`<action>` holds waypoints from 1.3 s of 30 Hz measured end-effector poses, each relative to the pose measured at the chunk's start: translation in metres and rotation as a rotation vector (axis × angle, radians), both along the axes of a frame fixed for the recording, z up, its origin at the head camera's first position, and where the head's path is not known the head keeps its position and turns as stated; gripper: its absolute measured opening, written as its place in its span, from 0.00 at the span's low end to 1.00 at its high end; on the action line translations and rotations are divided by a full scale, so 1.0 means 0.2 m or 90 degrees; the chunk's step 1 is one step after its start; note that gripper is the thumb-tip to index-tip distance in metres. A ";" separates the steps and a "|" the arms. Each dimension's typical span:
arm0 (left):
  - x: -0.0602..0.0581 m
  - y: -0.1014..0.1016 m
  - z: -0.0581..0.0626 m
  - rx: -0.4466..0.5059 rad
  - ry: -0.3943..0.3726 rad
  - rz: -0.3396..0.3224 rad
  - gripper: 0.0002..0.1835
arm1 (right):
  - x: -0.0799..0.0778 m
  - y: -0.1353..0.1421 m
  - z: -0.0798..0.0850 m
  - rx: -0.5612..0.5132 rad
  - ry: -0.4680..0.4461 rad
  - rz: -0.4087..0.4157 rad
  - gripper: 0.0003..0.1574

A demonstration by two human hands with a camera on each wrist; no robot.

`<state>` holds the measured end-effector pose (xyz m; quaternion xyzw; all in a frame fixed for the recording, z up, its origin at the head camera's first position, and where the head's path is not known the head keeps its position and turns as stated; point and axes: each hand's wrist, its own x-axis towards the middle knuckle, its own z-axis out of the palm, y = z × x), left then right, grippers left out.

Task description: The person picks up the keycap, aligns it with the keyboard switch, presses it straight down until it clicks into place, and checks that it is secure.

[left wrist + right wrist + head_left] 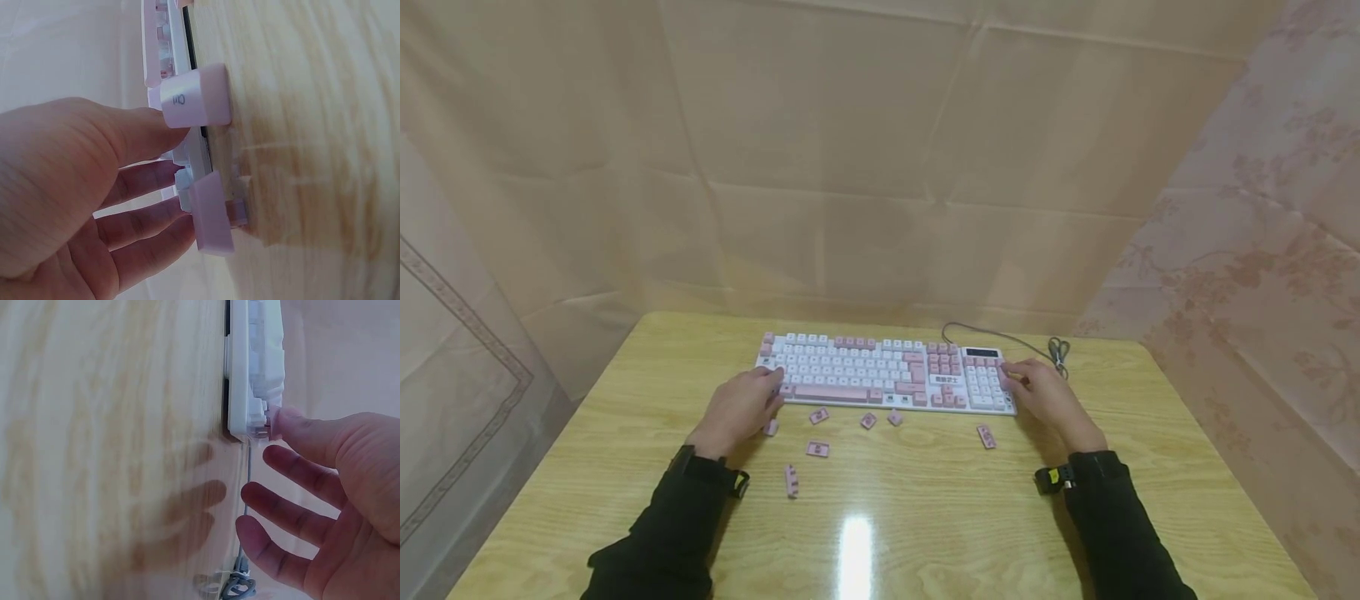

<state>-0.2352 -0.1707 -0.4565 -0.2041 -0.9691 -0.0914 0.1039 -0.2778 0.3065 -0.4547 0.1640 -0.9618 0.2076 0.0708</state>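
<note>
A white-and-pink keyboard (850, 369) lies toward the back of the table. At its front left corner, my left hand (741, 408) grips the end, thumb toward the front; part of the grip is hidden. Below this hand lies a loose pink keycap (771, 428). In the left wrist view, a keycap with a printed symbol (197, 97) stands before the thumb and a pale pink keycap (212, 215) before the fingertips. At the right end, my right hand (1047, 396) pinches a pink keycap (273, 422) by the number pad; its other fingers are spread loosely.
Several more loose pink keycaps lie in front of the keyboard, among them a long one (792, 482), one at the right (987, 437) and one in the middle (868, 421). A bundled grey cable (1059, 353) lies behind my right hand. A cloth (850, 167) hangs behind the table.
</note>
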 end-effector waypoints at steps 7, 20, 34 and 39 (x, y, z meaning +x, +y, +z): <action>0.00 -0.01 0.00 -0.003 -0.002 0.003 0.20 | 0.01 0.00 0.01 -0.002 -0.007 0.000 0.21; 0.00 0.00 0.02 -0.005 0.007 -0.002 0.20 | 0.02 0.00 0.02 -0.006 -0.041 -0.035 0.23; 0.00 -0.01 0.01 0.017 0.013 -0.014 0.16 | 0.01 -0.01 0.02 0.023 -0.016 -0.032 0.20; 0.00 0.00 0.01 0.013 0.001 -0.012 0.16 | 0.01 0.00 0.01 0.001 -0.059 -0.057 0.23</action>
